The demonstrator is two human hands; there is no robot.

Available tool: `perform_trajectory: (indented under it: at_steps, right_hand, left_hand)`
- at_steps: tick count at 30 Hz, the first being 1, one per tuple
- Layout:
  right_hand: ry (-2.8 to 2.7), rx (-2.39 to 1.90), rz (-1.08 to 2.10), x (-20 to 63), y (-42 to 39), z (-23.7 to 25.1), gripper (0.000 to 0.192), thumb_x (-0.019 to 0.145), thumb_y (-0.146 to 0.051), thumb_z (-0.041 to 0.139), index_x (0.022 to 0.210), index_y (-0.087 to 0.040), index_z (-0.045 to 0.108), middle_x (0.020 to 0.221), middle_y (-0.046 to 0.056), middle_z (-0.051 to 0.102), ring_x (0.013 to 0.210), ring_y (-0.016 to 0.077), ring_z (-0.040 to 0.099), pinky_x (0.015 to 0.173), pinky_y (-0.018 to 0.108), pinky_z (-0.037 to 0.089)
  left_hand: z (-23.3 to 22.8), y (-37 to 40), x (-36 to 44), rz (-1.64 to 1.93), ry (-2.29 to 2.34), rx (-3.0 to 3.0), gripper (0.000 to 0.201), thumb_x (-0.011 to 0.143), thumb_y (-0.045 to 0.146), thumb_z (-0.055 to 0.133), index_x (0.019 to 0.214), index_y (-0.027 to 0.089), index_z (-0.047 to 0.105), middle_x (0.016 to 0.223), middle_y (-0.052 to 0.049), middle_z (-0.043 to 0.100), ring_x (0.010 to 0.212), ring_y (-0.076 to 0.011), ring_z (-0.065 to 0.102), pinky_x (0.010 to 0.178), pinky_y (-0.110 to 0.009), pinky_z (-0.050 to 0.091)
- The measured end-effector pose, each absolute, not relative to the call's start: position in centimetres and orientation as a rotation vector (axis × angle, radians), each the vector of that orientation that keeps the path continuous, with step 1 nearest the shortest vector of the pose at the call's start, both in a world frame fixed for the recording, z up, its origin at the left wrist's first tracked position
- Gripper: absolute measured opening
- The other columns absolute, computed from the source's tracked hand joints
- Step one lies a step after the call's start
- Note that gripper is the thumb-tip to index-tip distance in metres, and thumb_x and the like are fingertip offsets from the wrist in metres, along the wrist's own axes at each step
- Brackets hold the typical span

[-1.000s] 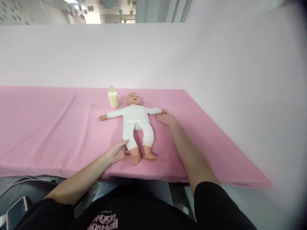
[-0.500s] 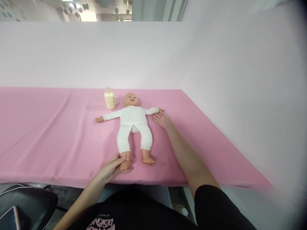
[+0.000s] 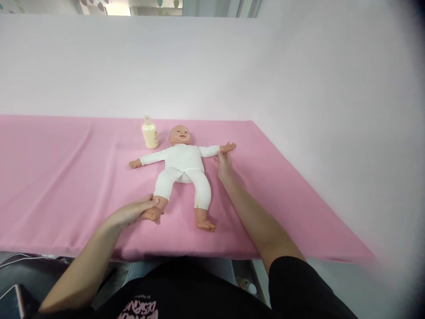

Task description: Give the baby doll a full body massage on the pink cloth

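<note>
Pink tablecloth (image 3: 66,177) — left hand (image 3: 133,212) gripping doll (image 3: 182,161) foot, right hand (image 3: 224,164) flat, released — capped bottle (image 3: 149,134).

**Black top, bare forearms**

The person wears a black short-sleeved top (image 3: 186,288) filling the lower centre of the frame, with pink lettering (image 3: 141,309) at the bottom edge. Both forearms are bare; the hands carry no gloves, rings or watch.

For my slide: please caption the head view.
Left hand holds a doll's foot; right hand touches its arm.
</note>
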State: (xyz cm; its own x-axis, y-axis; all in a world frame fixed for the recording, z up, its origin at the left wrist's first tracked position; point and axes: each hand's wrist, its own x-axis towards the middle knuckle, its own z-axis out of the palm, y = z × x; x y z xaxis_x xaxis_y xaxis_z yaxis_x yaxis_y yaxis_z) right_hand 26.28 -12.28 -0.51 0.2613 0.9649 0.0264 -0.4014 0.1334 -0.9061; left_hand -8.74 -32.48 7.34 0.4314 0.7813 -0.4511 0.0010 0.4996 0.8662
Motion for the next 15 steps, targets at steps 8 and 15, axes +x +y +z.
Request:
perform_trajectory:
  at_steps: [8, 15]
  right_hand:
    - [-1.342, -0.823, 0.773, 22.8, -14.2, -0.7, 0.047, 0.088, -0.036, 0.072, 0.134, -0.032, 0.060, 0.150, 0.002, 0.056, 0.145, 0.0181, 0.048, 0.130, 0.039, 0.029]
    - [-1.856, -0.858, 0.493, 23.0, -14.8, -0.4, 0.035, 0.087, -0.031, 0.070, 0.122, -0.031, 0.072, 0.132, 0.006, 0.067, 0.134, 0.0277, 0.055, 0.125, 0.052, 0.036]
  left_hand:
    - [10.3, -24.1, -6.8, 0.600, 0.897, 0.843, 0.033, 0.103, 0.035, 0.052, 0.091, 0.008, 0.068, 0.082, -0.011, 0.069, 0.071, -0.0179, 0.066, 0.075, -0.035, 0.061]
    - [8.2, -20.4, -2.9, 0.706, 0.967, 0.737, 0.034, 0.106, 0.028, 0.041, 0.089, 0.010, 0.065, 0.078, -0.008, 0.068, 0.063, -0.0143, 0.064, 0.067, -0.029, 0.060]
